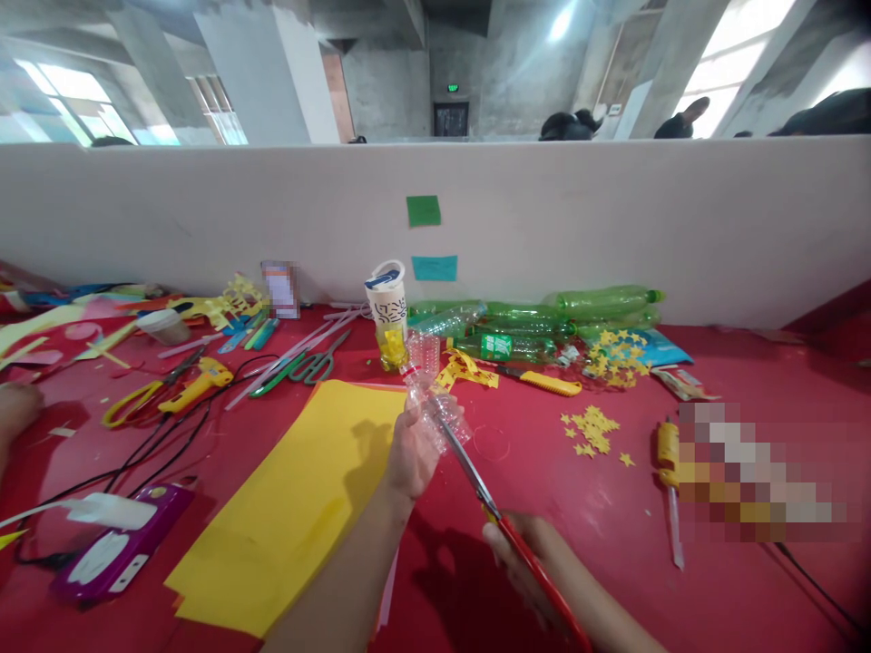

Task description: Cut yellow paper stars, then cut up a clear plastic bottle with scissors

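Observation:
My left hand (413, 453) grips a clear plastic bottle piece (445, 419) with a red ring at its neck, over the middle of the table. Closed around the red handle of a pair of scissors (476, 476) is my right hand (521, 549). The scissors' metal blades point up and left, and their tips reach the clear plastic. Whether the blades are cutting into it I cannot tell. Behind the bottle piece stands a white patterned cup (387, 304) with yellow bits in its lower part. Yellow sheets (292, 508) lie under and left of my left forearm.
Green plastic bottles (537, 317) lie along the white partition (272, 199). Yellow paper stars (593, 431), a yellow cutter (551, 383) and a screwdriver (669, 453) lie right. At left are a glue gun (197, 385), purple power strip (126, 544), cables and another person's hand (17, 417).

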`<state>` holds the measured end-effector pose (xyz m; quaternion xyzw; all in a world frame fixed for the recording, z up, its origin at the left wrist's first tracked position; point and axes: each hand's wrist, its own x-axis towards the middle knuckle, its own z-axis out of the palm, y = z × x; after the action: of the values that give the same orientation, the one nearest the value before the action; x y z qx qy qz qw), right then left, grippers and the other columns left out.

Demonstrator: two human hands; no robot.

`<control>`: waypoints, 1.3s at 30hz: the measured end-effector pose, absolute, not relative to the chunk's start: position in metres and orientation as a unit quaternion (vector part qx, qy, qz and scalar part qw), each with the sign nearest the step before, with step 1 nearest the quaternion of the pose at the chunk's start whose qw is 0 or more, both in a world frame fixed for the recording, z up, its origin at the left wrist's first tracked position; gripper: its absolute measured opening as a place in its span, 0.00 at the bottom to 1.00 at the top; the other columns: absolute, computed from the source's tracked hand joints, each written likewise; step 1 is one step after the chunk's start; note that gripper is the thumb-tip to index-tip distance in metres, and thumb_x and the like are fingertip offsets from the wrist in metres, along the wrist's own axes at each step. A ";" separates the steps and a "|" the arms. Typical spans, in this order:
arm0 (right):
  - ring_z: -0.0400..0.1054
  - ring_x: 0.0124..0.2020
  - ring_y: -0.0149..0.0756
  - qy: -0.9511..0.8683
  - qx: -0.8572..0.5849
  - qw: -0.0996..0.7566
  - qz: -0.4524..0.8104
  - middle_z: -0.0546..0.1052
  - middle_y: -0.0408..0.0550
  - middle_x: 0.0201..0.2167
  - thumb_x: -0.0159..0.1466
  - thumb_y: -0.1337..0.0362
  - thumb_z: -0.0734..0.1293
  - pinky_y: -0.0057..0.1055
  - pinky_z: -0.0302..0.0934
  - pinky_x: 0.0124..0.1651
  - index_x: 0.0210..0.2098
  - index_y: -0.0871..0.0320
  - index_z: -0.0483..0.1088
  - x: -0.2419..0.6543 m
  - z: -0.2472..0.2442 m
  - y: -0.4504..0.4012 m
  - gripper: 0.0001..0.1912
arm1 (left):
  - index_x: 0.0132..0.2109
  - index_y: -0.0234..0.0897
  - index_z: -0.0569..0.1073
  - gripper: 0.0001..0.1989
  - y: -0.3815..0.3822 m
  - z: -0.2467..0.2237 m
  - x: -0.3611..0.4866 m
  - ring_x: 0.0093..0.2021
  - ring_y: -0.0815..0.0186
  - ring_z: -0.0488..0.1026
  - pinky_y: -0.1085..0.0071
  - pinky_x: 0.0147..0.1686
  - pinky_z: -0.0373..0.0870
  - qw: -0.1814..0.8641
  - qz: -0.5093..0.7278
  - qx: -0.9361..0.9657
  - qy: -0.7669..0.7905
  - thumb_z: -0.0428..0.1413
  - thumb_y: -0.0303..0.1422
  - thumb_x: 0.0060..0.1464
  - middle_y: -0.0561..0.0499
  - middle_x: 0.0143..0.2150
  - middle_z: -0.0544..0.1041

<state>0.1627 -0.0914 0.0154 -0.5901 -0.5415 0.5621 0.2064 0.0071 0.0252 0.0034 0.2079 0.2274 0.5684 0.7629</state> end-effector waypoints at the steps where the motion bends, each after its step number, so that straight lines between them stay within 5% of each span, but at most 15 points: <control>1: 0.50 0.15 0.24 -0.536 -0.592 0.205 0.566 0.56 0.35 0.14 0.60 0.36 0.59 0.22 0.44 0.18 0.25 0.56 0.58 0.163 0.016 -0.091 0.28 | 0.56 0.39 0.66 0.27 0.025 0.004 0.008 0.47 0.55 0.74 0.59 0.49 0.67 0.762 0.570 0.211 0.227 0.55 0.38 0.49 0.47 0.42 0.78; 14: 0.49 0.13 0.22 -0.520 -0.595 0.224 0.571 0.55 0.34 0.13 0.60 0.38 0.59 0.22 0.41 0.16 0.22 0.56 0.55 0.160 0.018 -0.091 0.28 | 0.57 0.40 0.65 0.27 0.023 0.004 0.012 0.46 0.55 0.74 0.57 0.49 0.67 0.757 0.570 0.222 0.231 0.56 0.39 0.49 0.46 0.42 0.77; 24: 0.52 0.08 0.24 -0.513 -0.558 0.241 0.606 0.55 0.32 0.08 0.55 0.28 0.52 0.22 0.51 0.15 0.24 0.55 0.56 0.165 0.013 -0.089 0.34 | 0.55 0.44 0.66 0.25 0.021 0.002 0.014 0.46 0.58 0.74 0.60 0.48 0.69 0.752 0.572 0.240 0.225 0.58 0.37 0.48 0.48 0.45 0.77; 33: 0.50 0.09 0.21 -0.494 -0.606 0.226 0.580 0.57 0.33 0.10 0.59 0.35 0.58 0.21 0.41 0.15 0.22 0.56 0.56 0.157 0.015 -0.090 0.29 | 0.55 0.40 0.66 0.27 0.020 0.000 0.016 0.46 0.56 0.74 0.60 0.46 0.69 0.752 0.558 0.247 0.249 0.57 0.40 0.47 0.46 0.44 0.76; 39: 0.51 0.07 0.22 -0.460 -0.567 0.264 0.630 0.56 0.31 0.08 0.56 0.31 0.55 0.21 0.49 0.13 0.25 0.55 0.58 0.161 0.015 -0.087 0.32 | 0.61 0.44 0.60 0.31 0.017 -0.002 0.022 0.48 0.58 0.73 0.61 0.50 0.65 0.740 0.568 0.262 0.247 0.57 0.35 0.49 0.48 0.44 0.76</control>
<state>0.1606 -0.0873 0.0147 -0.5675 -0.4598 0.6301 0.2639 0.0222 0.0170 -0.0021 0.2617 0.2475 0.5679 0.7402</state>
